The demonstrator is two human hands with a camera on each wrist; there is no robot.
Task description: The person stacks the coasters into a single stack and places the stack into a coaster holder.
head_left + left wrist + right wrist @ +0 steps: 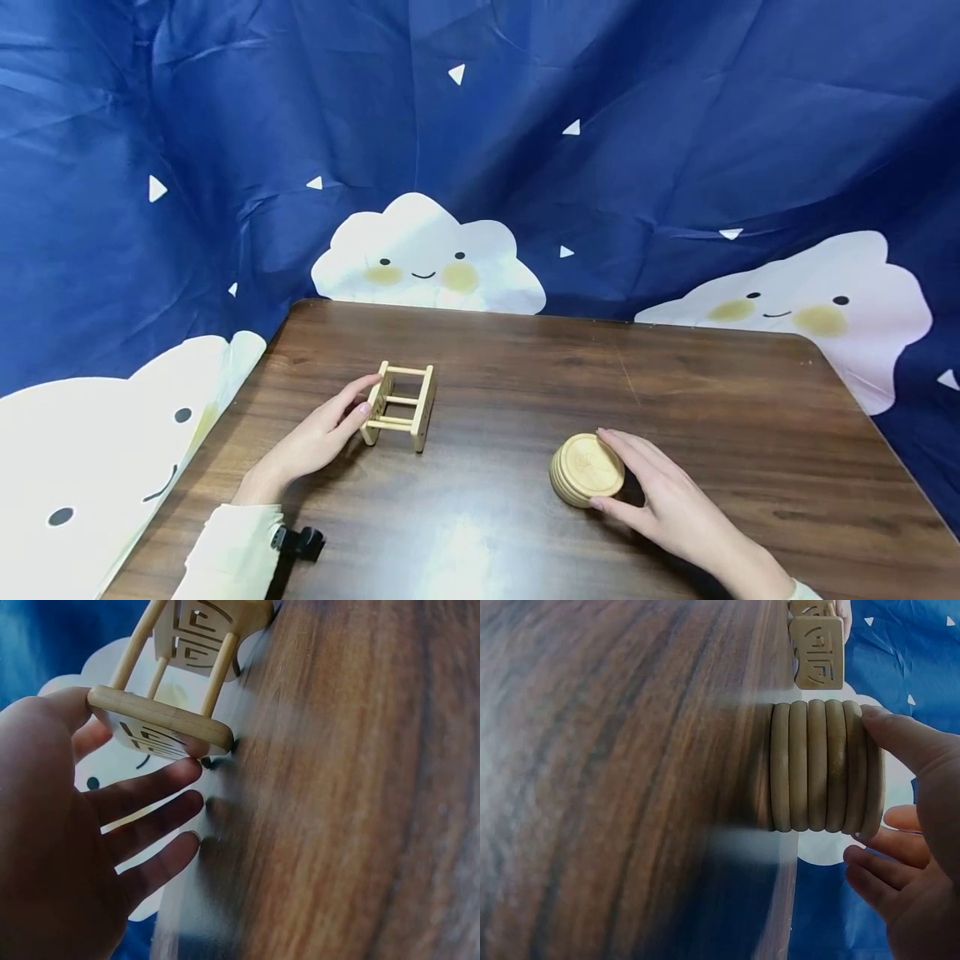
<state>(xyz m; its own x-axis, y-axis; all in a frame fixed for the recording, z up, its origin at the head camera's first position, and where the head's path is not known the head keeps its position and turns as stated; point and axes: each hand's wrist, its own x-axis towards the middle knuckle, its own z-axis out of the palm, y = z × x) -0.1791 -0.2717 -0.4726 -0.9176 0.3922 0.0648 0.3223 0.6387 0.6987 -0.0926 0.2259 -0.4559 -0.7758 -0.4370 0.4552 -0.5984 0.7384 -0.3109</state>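
Note:
A pale wooden coaster rack, two cut-out side panels joined by thin rods, stands on the table at left. My left hand holds its left panel by the ends with thumb and index finger; the other fingers are spread beside it. To the right stands an upright stack of round wooden coasters. My right hand grips the top coaster by its edge, thumb on one side and fingers on the other. That coaster leans slightly against the ones beneath in the right wrist view.
The brown wood-grain table has rounded far corners. Behind it hangs a blue cloth with smiling white clouds. A black strap-like piece sits at the left sleeve. Bright glare lies on the near tabletop.

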